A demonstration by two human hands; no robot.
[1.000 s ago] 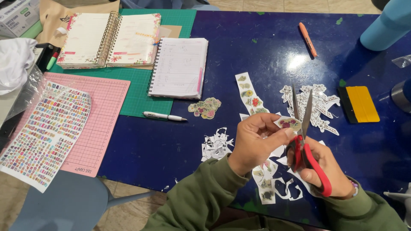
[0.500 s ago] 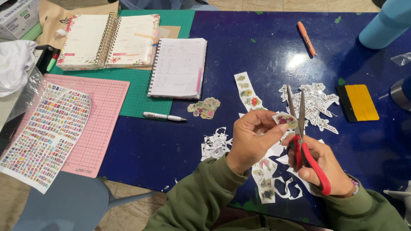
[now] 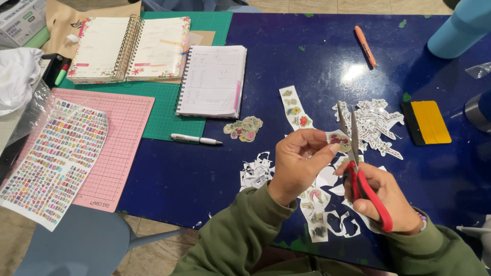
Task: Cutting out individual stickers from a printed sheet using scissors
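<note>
Dark blue table point(image 3: 286, 30). Far left corner: green cutting mat point(image 3: 163, 110) with open planner point(image 3: 128, 48) and spiral notebook point(image 3: 212, 79). Left edge: pink cutting mat point(image 3: 125, 133), sticker sheet point(image 3: 51, 158). Centre: white pen point(image 3: 196, 139), cut stickers point(image 3: 244, 128), sticker strip point(image 3: 294, 107), paper scraps point(image 3: 376, 125). Far edge: orange marker point(image 3: 365, 46). Right edge: yellow squeegee point(image 3: 427, 122).

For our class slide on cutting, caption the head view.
Left hand holds a small flower sticker between open red-handled scissors gripped by the right hand.

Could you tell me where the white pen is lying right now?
The white pen lies on the blue table, left of centre in the head view, just below the green mat and the smaller spiral notebook.
</note>
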